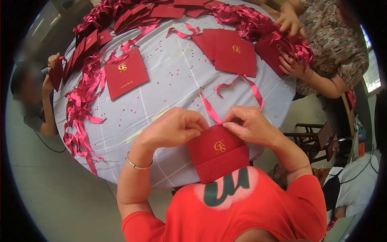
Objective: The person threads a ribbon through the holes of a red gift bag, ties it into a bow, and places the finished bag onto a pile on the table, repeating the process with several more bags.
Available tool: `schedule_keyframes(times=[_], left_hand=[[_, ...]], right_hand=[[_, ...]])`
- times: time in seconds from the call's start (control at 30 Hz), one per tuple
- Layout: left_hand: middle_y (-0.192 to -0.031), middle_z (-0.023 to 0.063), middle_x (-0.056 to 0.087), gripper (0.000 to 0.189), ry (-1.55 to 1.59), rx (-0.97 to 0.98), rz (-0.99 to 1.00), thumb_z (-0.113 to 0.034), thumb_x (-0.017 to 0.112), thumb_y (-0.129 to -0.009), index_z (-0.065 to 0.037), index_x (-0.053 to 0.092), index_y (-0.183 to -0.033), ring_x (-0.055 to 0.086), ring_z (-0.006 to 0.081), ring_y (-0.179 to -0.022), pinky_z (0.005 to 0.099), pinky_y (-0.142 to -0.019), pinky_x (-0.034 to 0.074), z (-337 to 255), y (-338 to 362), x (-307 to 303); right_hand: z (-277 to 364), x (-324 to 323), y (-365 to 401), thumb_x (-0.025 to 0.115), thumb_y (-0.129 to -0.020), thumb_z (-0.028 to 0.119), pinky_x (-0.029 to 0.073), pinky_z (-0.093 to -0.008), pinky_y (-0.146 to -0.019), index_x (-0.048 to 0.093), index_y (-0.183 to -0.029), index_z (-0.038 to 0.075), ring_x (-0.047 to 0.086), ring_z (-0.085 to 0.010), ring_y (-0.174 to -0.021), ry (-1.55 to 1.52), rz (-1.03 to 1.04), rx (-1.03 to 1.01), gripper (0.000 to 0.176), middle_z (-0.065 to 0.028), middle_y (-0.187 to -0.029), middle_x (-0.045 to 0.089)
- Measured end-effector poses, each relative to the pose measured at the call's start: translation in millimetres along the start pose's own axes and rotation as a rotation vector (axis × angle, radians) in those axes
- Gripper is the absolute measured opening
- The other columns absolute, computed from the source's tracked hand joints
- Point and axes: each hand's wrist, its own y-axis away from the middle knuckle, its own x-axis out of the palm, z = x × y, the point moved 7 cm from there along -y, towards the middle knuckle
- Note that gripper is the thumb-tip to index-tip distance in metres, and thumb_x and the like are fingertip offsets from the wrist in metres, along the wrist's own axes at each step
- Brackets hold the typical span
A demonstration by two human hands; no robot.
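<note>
Red paper bag [219, 151] with a gold emblem sits upright at the near edge of the round surface [177, 97], its lower part close to the wearer's orange-red shirt [242, 201]. The left hand [177, 125], below which a metal bangle [139, 162] circles the forearm, has its fingers curled in at the bag's upper left corner; whether they grip it cannot be told. The right hand [250, 125] is nearly closed, thumb and forefinger pinching at the top edge, where a pink ribbon [210, 108] rises and spreads onto the pale cloth. Both hands cover parts of that top edge. Beyond, a flat red bag [127, 74] lies to the left and a pair of overlapping red bags [236, 54] to the right, the latter near the looped ribbon [254, 90]. Heaped ribbons [82, 109] crowd the left rim, and rows of red bags [137, 16] with more ribbon line the far side, bounding the middle, where small confetti dots [173, 74] are scattered. At the right, a co-worker's hands [296, 64] touch a ribboned bag [270, 52]; at the left, another person's hands [48, 82] hold a bag [57, 74]. A wooden chair [318, 139] stands on the floor at the right.
</note>
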Motion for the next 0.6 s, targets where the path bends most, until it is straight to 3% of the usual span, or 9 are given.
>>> schedule_keyframes(times=[0.07, 0.2, 0.27, 0.3, 0.37, 0.5, 0.6], left_hand=[[-0.087, 0.0100, 0.072, 0.024, 0.132, 0.118, 0.024, 0.001, 0.062, -0.082, 0.000, 0.066, -0.106, 0.068, 0.0152, -0.079, 0.0290, -0.070, 0.053, -2.2, 0.1, 1.5], [-0.089, 0.0102, 0.072, 0.024, 0.306, 0.112, 0.054, 0.003, 0.059, -0.086, 0.000, 0.063, -0.109, 0.068, 0.0147, -0.072, 0.0282, -0.067, 0.052, 2.6, -0.8, 0.4], [-0.085, 0.0059, 0.068, 0.020, 0.365, -0.192, 0.210, -0.002, 0.058, -0.092, 0.003, 0.061, -0.111, 0.066, 0.0097, -0.062, 0.0209, -0.053, 0.049, 11.3, 2.3, 4.6], [-0.085, 0.0059, 0.068, 0.020, 0.370, -0.193, 0.203, -0.002, 0.058, -0.092, 0.003, 0.061, -0.111, 0.066, 0.0097, -0.062, 0.0209, -0.053, 0.049, 16.2, 1.3, 3.7], [-0.081, 0.0047, 0.066, 0.018, 0.368, -0.172, 0.322, -0.005, 0.053, -0.095, 0.003, 0.060, -0.110, 0.065, 0.0096, -0.056, 0.0204, -0.046, 0.046, 26.7, 1.4, 11.6], [-0.081, 0.0047, 0.066, 0.019, 0.402, -0.268, 0.343, -0.008, 0.048, -0.097, 0.003, 0.059, -0.109, 0.066, 0.0107, -0.058, 0.0213, -0.047, 0.047, 33.0, 0.0, 19.8], [-0.081, 0.0048, 0.065, 0.020, 0.410, -0.272, 0.347, -0.007, 0.047, -0.097, 0.002, 0.058, -0.110, 0.066, 0.0114, -0.058, 0.0220, -0.047, 0.048, 37.8, -3.3, 22.2]], right_hand=[[-2.7, -1.1, -1.1, 0.070, -0.082, 0.007, 0.051, -0.0332, -0.061, 0.062, -0.084, -0.002, 0.066, -0.0255, -0.067, -0.017, -0.006, 0.048, 0.012, -0.0153, -0.077, 0.066], [-6.1, -1.9, -0.4, 0.070, -0.083, 0.008, 0.051, -0.0323, -0.061, 0.062, -0.084, -0.002, 0.067, -0.0238, -0.068, -0.051, 0.002, 0.072, 0.012, -0.0152, -0.076, 0.067], [-7.0, -3.0, 1.7, 0.070, -0.082, 0.008, 0.051, -0.0324, -0.061, 0.063, -0.085, -0.002, 0.067, -0.0237, -0.068, -0.045, -0.003, 0.124, 0.013, -0.0152, -0.077, 0.067], [-8.9, -2.4, 3.1, 0.070, -0.082, 0.008, 0.051, -0.0324, -0.061, 0.063, -0.085, -0.002, 0.067, -0.0237, -0.068, -0.044, 0.005, 0.121, 0.013, -0.0152, -0.077, 0.067], [-9.9, -4.5, 4.8, 0.070, -0.084, 0.001, 0.049, -0.0227, -0.059, 0.064, -0.086, -0.001, 0.062, -0.0081, -0.066, 0.006, -0.046, 0.057, 0.007, -0.0043, -0.073, 0.065], [-19.0, 2.1, 10.0, 0.069, -0.083, -0.001, 0.049, -0.0219, -0.060, 0.065, -0.089, -0.001, 0.063, -0.0086, -0.067, -0.171, -0.070, 0.222, 0.007, -0.0054, -0.077, 0.067], [-7.0, -1.9, 10.4, 0.067, -0.083, -0.004, 0.049, -0.0215, -0.061, 0.066, -0.092, -0.001, 0.063, -0.0088, -0.069, -0.145, -0.236, 0.053, 0.010, -0.0063, -0.082, 0.068]])
